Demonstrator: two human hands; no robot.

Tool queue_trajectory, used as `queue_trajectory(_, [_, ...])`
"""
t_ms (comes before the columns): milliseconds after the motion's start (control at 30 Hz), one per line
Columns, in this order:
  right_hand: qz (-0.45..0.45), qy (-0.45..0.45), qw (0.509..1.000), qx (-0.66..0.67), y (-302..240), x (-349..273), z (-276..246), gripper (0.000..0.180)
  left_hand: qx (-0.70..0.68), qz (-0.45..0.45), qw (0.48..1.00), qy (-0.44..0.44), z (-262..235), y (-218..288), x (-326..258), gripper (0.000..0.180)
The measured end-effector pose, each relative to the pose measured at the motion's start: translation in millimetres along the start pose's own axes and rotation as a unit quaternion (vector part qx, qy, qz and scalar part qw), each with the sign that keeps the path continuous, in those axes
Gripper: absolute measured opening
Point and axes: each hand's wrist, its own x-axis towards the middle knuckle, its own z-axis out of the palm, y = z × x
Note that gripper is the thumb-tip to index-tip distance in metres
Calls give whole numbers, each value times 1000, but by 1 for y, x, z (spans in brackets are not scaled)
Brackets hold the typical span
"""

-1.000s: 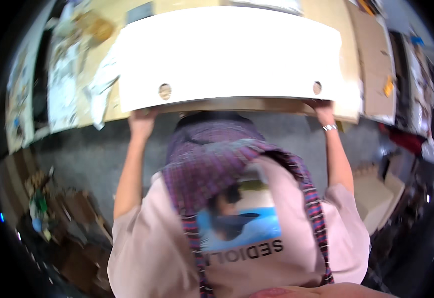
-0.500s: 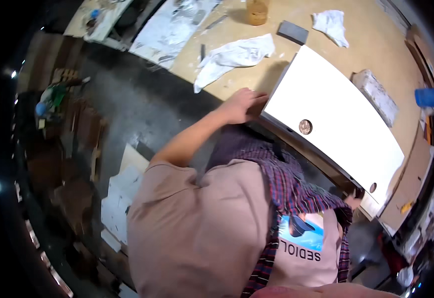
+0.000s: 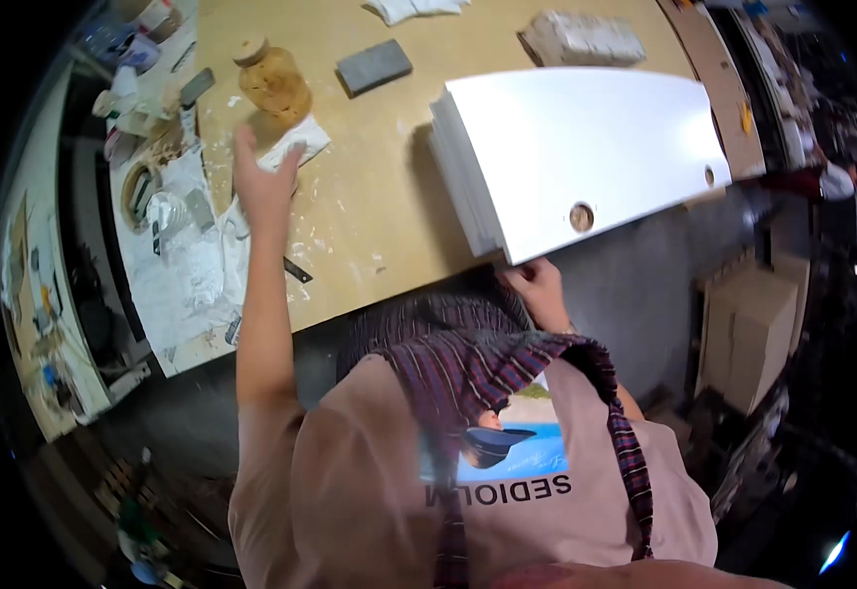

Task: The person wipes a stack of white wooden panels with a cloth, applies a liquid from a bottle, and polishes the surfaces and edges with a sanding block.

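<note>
My left hand (image 3: pixel 269 187) is raised over the left side of the table, thumb and fingers apart, with nothing in it. A crumpled white cloth (image 3: pixel 301 140) lies just beyond it, partly hidden by the hand. Close to its fingertips stands a lidded jar (image 3: pixel 279 86) with amber-brown contents. My right hand (image 3: pixel 540 293) is at the table's front edge, by the near corner of a stack of white curved panels (image 3: pixel 586 147). Its fingers are curled; whatever they hold is hidden. The top panel has two round holes.
A grey block (image 3: pixel 374 69) and a white-smeared brick-like block (image 3: pixel 590 39) lie farther back on the wooden table (image 3: pixel 370 216). On the left, a messy white-stained board (image 3: pixel 188 275) carries tape and scraps. Cardboard boxes (image 3: pixel 750 329) stand on the floor at right.
The view has swung to the right. My left hand has left the panel stack's edge and reached toward the cloth and jar. My right hand is now by the stack's near left corner.
</note>
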Motion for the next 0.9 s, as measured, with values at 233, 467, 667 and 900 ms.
queue_trajectory(233, [72,71,989,106,-29,-4,52,18,73,-160,978,-110,41,-66,92,67])
queue_trajectory(467, [54,114,992,8,-42,-10,65,33,84,-64,992,-72,0,-22,90,45])
queue_trajectory(667, [48,158,986,15,-41,0,79,34,-341,-164,861,-340,63,21,37,50])
queue_trajectory(900, [73,151,982,84,-53,3,81,39,-449,-225,625,-597,160,78,73,70])
